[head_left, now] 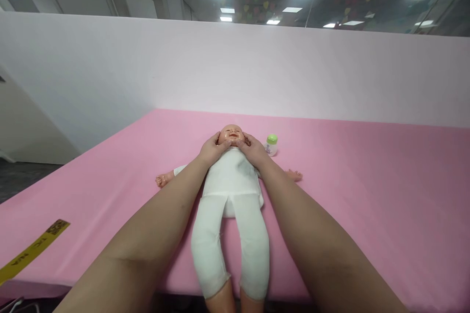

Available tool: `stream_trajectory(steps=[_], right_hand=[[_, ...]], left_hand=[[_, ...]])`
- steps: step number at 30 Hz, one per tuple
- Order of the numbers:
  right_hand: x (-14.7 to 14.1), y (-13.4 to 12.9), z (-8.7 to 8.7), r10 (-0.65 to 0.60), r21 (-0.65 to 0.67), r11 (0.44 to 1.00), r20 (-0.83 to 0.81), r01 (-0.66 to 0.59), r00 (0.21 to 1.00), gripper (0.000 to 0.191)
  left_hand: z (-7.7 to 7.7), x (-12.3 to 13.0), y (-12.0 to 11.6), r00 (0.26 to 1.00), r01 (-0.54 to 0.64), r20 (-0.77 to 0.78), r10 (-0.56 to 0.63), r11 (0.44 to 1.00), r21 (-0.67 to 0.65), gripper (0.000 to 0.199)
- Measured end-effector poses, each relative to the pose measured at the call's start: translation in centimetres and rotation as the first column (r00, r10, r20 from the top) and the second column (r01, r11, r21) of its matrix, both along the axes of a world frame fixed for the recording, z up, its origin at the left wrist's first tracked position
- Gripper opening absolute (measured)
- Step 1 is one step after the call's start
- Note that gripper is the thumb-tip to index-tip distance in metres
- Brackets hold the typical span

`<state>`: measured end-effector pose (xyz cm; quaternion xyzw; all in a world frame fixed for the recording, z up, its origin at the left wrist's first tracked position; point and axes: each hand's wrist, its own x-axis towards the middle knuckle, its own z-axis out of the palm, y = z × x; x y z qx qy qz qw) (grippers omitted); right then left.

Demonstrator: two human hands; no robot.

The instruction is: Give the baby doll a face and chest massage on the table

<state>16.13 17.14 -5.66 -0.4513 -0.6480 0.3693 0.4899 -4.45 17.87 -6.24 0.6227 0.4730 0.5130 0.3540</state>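
Observation:
A baby doll (pixel 232 171) in a white top and white trousers lies on its back, head away from me and legs toward me. My left hand (pixel 213 150) cups the left side of its head, thumb along the lower cheek by the chin. On the other side, my right hand (pixel 253 148) holds the head the same way. Both sets of fingers curl round the head's sides and are partly hidden. The doll's arms stretch out sideways beneath my forearms, with its small hands showing beyond them. Its feet are out of view past the near edge.
A small clear jar (pixel 271 145) with a green lid stands just right of my right hand. The pink table cover (pixel 367 195) spreads under everything. A yellow printed strip (pixel 35 250) lies at the near left. Behind rises a white partition (pixel 257 68), with glass above.

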Motion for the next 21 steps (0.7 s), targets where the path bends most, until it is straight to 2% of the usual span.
stream_trajectory(steps=[2,5,10,16,21], right_hand=[[-0.2,0.1,-0.2,-0.04,0.01,0.999,0.032,0.04,0.999,0.065],[-0.3,0.4,-0.6,-0.077,0.001,0.997,0.052,0.077,0.996,0.076],[-0.3,0.7,-0.9,-0.04,-0.023,0.999,-0.01,0.04,0.999,0.074],[-0.1,0.8,-0.8,0.057,-0.029,0.998,-0.093,-0.06,0.994,0.062],[0.5,0.1,-0.1,0.083,-0.043,0.995,-0.088,-0.087,0.993,0.056]], left_hand=[[0.1,-0.1,-0.1,0.997,-0.007,-0.083,0.008,1.0,0.017,0.072],[0.2,-0.1,-0.1,0.994,-0.001,-0.108,0.002,1.0,0.012,0.071],[0.1,-0.2,0.0,0.99,-0.019,-0.14,0.019,1.0,0.004,0.076],[-0.5,-0.5,0.7,0.998,0.017,-0.065,-0.018,1.0,-0.012,0.077],[-1.3,-0.5,1.4,0.993,0.083,0.085,-0.082,0.996,-0.011,0.072]])
